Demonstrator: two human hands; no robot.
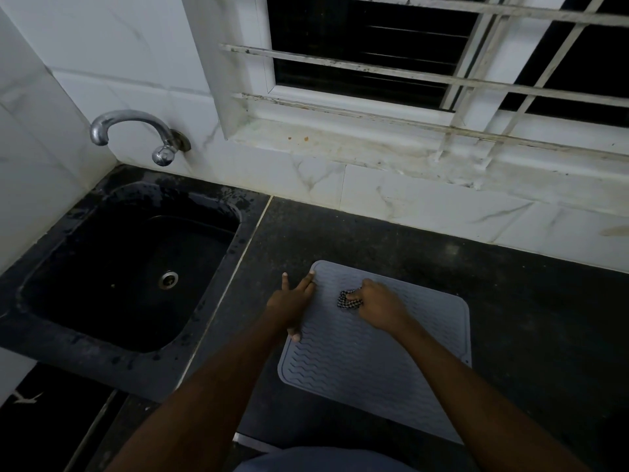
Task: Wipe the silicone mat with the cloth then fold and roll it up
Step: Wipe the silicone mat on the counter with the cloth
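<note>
A grey silicone mat (374, 362) lies flat on the dark speckled stone surface (510, 301), just right of the sink. It is roughly square with rounded corners, a raised rim and rows of wavy ridges across its face. The right hand (381, 308) presses a small bunched cloth (347, 299), black-and-white checked, against the far part of the mat, fingers curled over it in a grasp. The left hand (292, 304) lies released, fingers spread, pinning the mat's far left edge, fingertips near the corner. The sink (218, 284) is a black, matt, rounded rectangle with a metal drain. A curved chrome tap (136, 131) juts from white marbled tiles. No writing or brand can be read anywhere.
</note>
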